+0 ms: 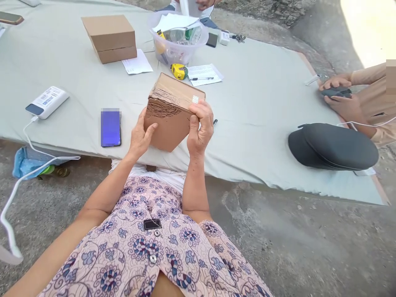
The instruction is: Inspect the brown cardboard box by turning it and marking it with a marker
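- The left hand and the right hand are both closed around a cardboard box, one at each side.
- The box is held up over the surface, tilted onto a corner.
- It seems light and stiff; the two flat sides look best for taking hold.
- A tape measure lies just beyond it.

A grey fabric sheet is spread across the frame. Laid on it: a brown cardboard box upper left, a clear plastic bowl top centre, a white power bank left, a dark cloth cap right. A taped brown carton is held centrally above it.
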